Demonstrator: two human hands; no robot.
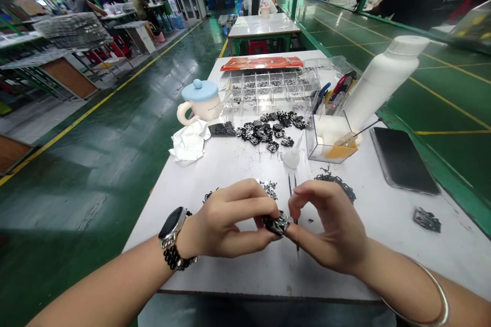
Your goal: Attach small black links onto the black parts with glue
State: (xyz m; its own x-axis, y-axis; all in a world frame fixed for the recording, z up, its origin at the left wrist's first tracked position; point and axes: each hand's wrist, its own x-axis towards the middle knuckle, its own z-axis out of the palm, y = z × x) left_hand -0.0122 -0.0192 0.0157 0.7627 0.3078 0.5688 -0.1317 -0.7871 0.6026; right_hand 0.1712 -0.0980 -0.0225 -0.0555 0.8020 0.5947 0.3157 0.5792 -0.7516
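My left hand (240, 219), with a watch and black beads at its wrist, pinches a small black-and-silver part (276, 223) between thumb and fingers above the table. At the part's right edge, the thumb and forefinger of my right hand (330, 225) come close together. A tiny pale bit shows between those fingertips, too small to name. Beneath my right fingertips lie dark tweezers (290, 184) on the table. Small silver pieces (269, 189) are behind my left hand, and a heap of black curved pieces (335, 185) is behind my right.
Similar black-and-silver parts (264, 130) are piled mid-table, before a clear compartment tray (274, 87). A lidded mug (203, 102) and crumpled tissue (190, 142) stand left. Rightward are a dropper bottle (292, 156), clear tool holder (332, 150), white bottle (385, 79), phone (404, 160) and single part (427, 219).
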